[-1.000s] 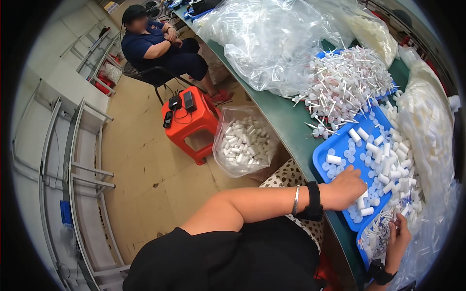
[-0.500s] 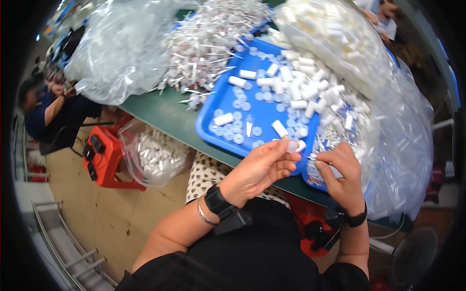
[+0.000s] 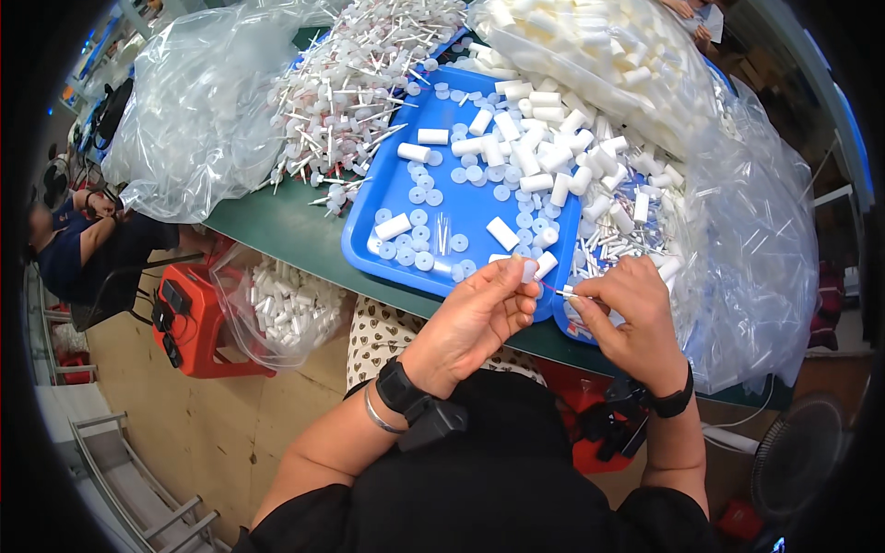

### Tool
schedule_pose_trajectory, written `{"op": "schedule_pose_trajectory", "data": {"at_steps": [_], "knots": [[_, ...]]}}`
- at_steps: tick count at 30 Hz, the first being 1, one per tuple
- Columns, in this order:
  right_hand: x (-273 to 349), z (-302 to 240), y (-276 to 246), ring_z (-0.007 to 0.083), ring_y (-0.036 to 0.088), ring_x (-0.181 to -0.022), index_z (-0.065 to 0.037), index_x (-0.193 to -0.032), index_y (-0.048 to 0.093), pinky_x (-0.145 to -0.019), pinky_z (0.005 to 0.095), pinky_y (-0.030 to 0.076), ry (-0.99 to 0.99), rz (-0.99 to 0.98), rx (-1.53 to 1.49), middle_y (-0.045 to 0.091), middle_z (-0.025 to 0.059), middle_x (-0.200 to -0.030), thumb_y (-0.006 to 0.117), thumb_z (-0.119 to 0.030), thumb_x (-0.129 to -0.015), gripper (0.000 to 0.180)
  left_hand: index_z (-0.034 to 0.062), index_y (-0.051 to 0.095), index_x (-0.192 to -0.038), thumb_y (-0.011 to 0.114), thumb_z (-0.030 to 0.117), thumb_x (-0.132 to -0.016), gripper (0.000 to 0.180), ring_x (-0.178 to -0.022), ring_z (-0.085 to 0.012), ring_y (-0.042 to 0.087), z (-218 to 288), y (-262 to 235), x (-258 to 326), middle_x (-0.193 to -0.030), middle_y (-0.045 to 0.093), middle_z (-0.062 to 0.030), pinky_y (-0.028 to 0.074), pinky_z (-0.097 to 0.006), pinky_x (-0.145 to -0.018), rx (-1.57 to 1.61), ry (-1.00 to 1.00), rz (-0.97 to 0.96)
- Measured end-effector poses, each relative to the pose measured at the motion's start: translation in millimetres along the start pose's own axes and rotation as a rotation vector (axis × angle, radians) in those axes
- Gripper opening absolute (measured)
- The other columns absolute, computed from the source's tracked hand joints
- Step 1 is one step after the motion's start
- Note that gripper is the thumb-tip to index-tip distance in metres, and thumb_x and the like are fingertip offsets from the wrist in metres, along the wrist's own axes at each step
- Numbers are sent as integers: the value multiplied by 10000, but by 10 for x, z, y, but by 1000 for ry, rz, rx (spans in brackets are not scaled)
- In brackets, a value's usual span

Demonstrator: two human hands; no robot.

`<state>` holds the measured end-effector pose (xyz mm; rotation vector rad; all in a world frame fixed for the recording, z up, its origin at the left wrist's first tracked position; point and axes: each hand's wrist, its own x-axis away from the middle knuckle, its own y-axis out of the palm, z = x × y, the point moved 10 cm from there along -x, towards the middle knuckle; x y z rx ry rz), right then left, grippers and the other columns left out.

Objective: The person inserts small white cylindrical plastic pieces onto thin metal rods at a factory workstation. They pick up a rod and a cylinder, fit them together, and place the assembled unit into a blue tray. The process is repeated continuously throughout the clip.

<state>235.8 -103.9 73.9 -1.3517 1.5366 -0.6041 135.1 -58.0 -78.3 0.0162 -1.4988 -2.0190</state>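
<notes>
My left hand (image 3: 479,323) is closed in a pinch on a small translucent white disc (image 3: 529,270), held over the near edge of a blue tray (image 3: 373,230). To its right, the thumb and fingers of my right hand (image 3: 634,318) pinch a short, thin, silvery-white pin (image 3: 564,293). A fine reddish strand seems to run between the disc and the pin. Inside the tray lie white foam-like cylinders (image 3: 502,233), loose translucent discs (image 3: 424,261) and a few thin white sticks (image 3: 443,235).
Beyond the tray, assembled stick-and-disc pieces (image 3: 346,101) form a heap. A clear bag of white cylinders (image 3: 608,55) leans in at the back right, above scattered small pins (image 3: 613,241). Left are a crumpled plastic bag (image 3: 207,111) and a red stool (image 3: 198,323). A person (image 3: 78,235) sits far left.
The whole scene sits slightly further left in the picture and is sharper. Both hands keep the same pinch and about the same distance apart.
</notes>
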Motion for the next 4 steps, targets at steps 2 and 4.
{"op": "schedule_pose_trajectory", "data": {"at_steps": [2, 4], "knots": [[-3, -6, -8, 230, 529, -712, -88, -841, 703, -715, 375, 390, -9, -6, 11, 633, 25, -740, 782, -95, -830, 80, 75, 624, -1122, 631, 357, -1034, 295, -817, -89, 634, 18, -7, -2, -944, 681, -9, 521, -242, -757, -39, 25, 8], [9, 1, -16, 231, 529, -712, -90, -840, 704, -717, 375, 391, -8, -10, 19, 634, 26, -742, 782, -96, -830, 79, 72, 621, -1128, 631, 348, -1035, 291, -821, -90, 637, 9, -10, -11, -947, 683, -10, 522, -242, -758, -57, 30, 10]]}}
